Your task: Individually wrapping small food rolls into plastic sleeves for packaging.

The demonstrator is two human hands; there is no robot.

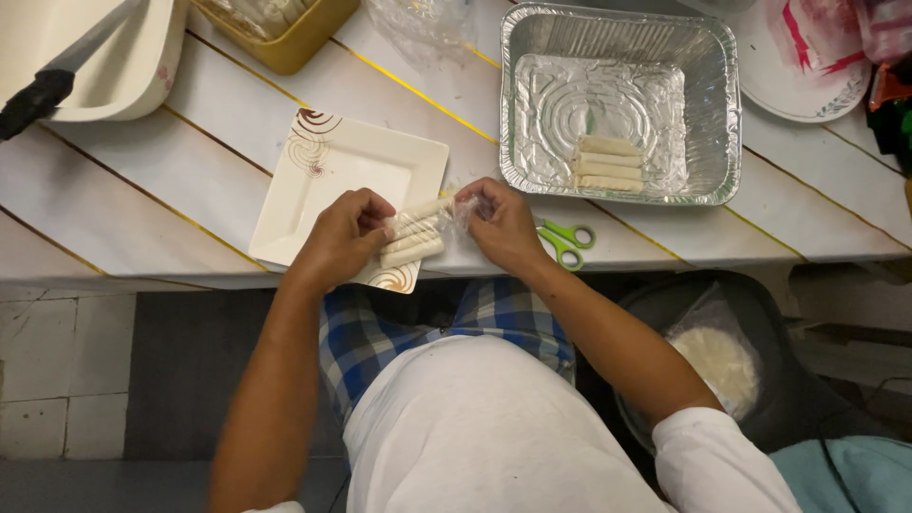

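Peeling wrap (pixel 463 211) off rolls (pixel 415 237) at frame centre, left hand (pixel 342 237) and right hand (pixel 503 226) fingers clamped on each; next needing a steady pull.

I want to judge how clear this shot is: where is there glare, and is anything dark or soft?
Head view: the foil tray throws bright crinkled glare; the white square plate and tabletop are evenly lit. Under the table, the floor and the dark bin lie in shadow. Both hands, left hand and right hand, and the pale rolls look sharp.
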